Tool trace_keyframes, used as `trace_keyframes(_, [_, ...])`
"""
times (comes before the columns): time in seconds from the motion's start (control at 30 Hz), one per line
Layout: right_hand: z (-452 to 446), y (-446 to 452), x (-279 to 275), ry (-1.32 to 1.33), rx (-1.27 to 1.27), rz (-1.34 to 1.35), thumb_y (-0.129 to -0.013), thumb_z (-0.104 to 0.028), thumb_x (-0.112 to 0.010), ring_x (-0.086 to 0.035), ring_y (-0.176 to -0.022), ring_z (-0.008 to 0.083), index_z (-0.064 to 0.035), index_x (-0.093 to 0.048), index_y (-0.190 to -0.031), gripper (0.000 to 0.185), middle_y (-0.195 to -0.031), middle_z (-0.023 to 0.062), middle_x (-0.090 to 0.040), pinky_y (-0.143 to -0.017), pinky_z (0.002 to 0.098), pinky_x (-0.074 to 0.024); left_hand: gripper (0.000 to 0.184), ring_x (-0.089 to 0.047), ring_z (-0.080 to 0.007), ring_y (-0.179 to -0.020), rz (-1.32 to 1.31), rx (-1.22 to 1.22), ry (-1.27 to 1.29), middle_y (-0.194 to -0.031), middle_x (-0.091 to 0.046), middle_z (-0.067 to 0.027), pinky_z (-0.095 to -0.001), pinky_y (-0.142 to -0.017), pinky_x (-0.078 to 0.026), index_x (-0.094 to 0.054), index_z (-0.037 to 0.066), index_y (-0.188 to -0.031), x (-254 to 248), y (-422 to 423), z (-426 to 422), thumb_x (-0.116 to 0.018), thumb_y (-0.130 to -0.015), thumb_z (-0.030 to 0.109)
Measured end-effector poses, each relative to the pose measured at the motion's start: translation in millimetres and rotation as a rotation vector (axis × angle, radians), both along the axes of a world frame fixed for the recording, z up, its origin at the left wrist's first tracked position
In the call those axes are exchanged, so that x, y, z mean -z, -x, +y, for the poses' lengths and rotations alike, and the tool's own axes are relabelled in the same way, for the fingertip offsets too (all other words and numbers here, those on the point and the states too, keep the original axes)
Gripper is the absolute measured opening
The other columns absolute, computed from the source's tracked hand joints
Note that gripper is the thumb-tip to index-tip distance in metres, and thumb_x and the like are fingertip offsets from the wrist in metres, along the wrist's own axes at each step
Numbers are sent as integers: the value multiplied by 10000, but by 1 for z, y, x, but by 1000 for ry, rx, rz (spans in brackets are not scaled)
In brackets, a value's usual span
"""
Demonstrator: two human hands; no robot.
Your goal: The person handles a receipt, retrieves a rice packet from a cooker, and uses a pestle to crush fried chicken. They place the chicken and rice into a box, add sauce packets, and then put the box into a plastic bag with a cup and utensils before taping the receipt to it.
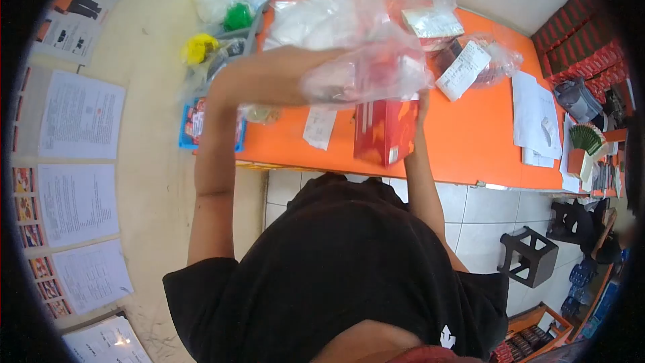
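Observation:
A red box (384, 131) stands tilted over the front part of the orange table. My right hand (421, 106) is at the box's right side, its fingers wrapped round the edge. A clear plastic bag (386, 67) covers the top of the box. My left hand (329, 79) reaches across to the bag from the left; its fingers are hidden by plastic and motion blur. Below the left wrist, a white paper slip (320, 128) lies on the table. Right of the box is a wrapped package (494, 64) with a printed receipt (463, 70) on it.
Clear plastic bags (309, 20) lie at the table's back. A blue basket (189, 136) stands at its left edge, papers (534, 117) lie at the right. A dark stool (529, 255) stands on the tiled floor. Stacked red boxes (581, 40) fill the back right corner.

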State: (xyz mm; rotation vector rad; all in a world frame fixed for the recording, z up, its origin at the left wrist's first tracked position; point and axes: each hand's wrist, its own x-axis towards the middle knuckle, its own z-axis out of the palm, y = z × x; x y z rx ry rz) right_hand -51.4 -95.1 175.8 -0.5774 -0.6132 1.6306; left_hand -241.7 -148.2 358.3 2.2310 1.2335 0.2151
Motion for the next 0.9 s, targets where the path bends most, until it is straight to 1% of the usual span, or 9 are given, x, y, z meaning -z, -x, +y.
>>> trace_keyframes(0.07, [11, -7, -7, -36, 57, -15, -779, -263, -600, -634, -764, 198, 6, -543, -1075, 404, -923, 123, -635, -708, 327, -536, 531, -595, -303, -926, -23, 21, -62, -1085, -602, -145, -374, -809, -464, -545, 126, -1207, -5, -7, -22, -505, -842, 510])
trace_keyframes(0.13, [26, 2, 0, -32, 152, -135, -782, -258, -599, -634, -768, 195, 7, -542, -1076, 400, -926, 122, -633, -709, 325, -536, 398, -612, -229, -938, 209, -124, -407, -1118, -604, -82, -335, -814, -488, -548, 156, -1221, 8, -38, -28, -574, -827, 199])
trace_keyframes(0.2, [14, 14, 10, -90, 310, 12, -785, -253, -598, -633, -773, 193, 8, -542, -1078, 397, -929, 122, -631, -711, 324, -536, 378, -622, -198, -909, -230, -333, 309, -1041, -625, -60, -316, -754, -509, -592, 152, -1162, 46, -82, -9, -602, -785, 182])
trace_keyframes(0.27, [-12, 17, 15, -179, 376, -54, -787, -248, -597, -633, -777, 191, 9, -541, -1079, 393, -932, 122, -630, -713, 322, -536, 350, -610, -193, -928, 200, 230, -399, -988, -628, -32, -326, -740, -511, -618, 142, -1099, 99, -111, -13, -610, -750, 151])
trace_keyframes(0.4, [-18, 20, 4, -377, 492, -27, -793, -237, -595, -632, -785, 186, 11, -540, -1083, 386, -937, 121, -627, -716, 318, -536, 306, -596, -211, -917, -206, 234, -698, -1004, -625, -21, -358, -740, -494, -620, 120, -1036, 95, -89, -28, -603, -731, 121])
trace_keyframes(0.5, [31, 35, -26, -1085, 818, 335, -797, -230, -594, -632, -791, 183, 12, -539, -1085, 380, -942, 120, -624, -719, 315, -536, 294, -569, -257, -848, -154, -196, -765, -954, -587, -63, -383, -712, -463, -601, 93, -948, 84, -42, -15, -642, -659, 59])
trace_keyframes(0.77, [55, 27, -48, -1202, 647, 507, -840, -255, -555, -561, -925, 186, -21, -471, -1173, 416, -1045, 106, -564, -785, 322, -494, 290, -563, -208, -594, 11, -683, -756, -839, -524, -67, -326, -420, -441, -539, 62, -895, 191, 16, -107, -649, -630, 21])
trace_keyframes(0.83, [21, 13, -19, 113, 201, -29, -875, -293, -519, -491, -1049, 196, -56, -404, -1257, 464, -1142, 93, -509, -847, 334, -452, 284, -568, -202, -605, 10, -297, -585, -817, -515, -75, -336, -414, -439, -531, 49, -899, 192, -10, -120, -661, -647, 51])
trace_keyframes(0.9, [32, 25, 20, 64, 321, -166, -878, -297, -513, -494, -1045, 204, -56, -399, -1254, 461, -1134, 98, -514, -860, 340, -443, 289, -568, -228, -643, -273, -470, -508, -809, -514, -80, -339, -459, -463, -522, 41, -910, 148, -45, -103, -658, -656, 63])
